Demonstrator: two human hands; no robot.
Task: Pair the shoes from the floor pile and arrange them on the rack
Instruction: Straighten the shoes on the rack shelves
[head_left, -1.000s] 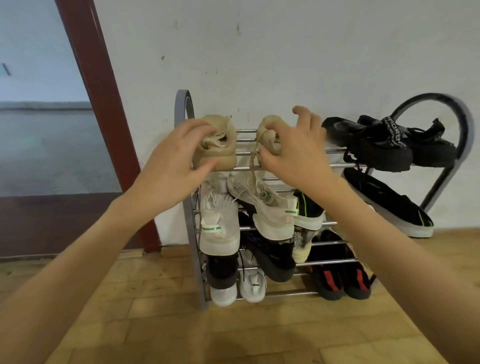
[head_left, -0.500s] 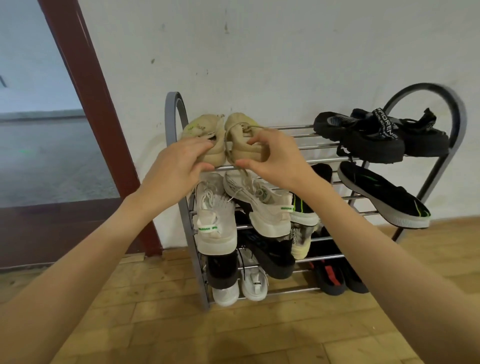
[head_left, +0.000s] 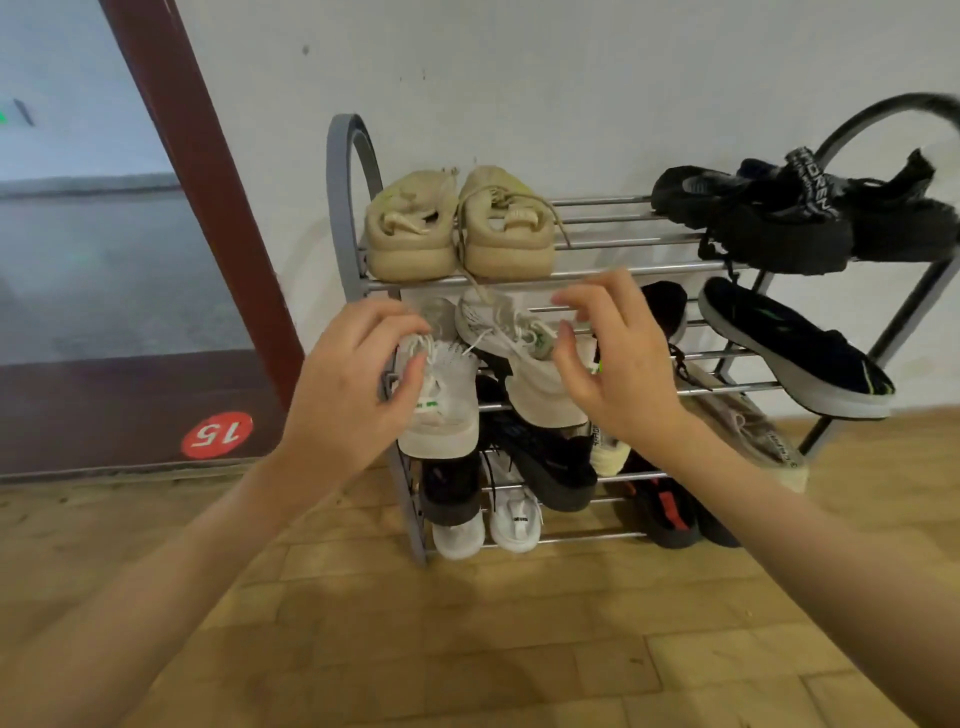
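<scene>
A pair of beige shoes (head_left: 457, 228) stands side by side, heels toward me, at the left end of the rack's top shelf (head_left: 623, 273). One lace hangs down over the front bar. My left hand (head_left: 353, 384) and my right hand (head_left: 613, 358) hover just below and in front of that shelf, both empty with fingers apart and curled. Behind them, white sneakers with green tags (head_left: 441, 410) rest on the second shelf.
Black sandals (head_left: 800, 218) lie at the top shelf's right end, a dark shoe with a white sole (head_left: 795, 348) below them. Lower shelves hold black, white and red-marked shoes (head_left: 665, 509). A dark red door frame (head_left: 208, 171) stands left. Wooden floor (head_left: 467, 649) lies in front.
Both hands have let go of the beige shoes and drawn back and down from the top shelf. The shoes now stand together on the shelf.
</scene>
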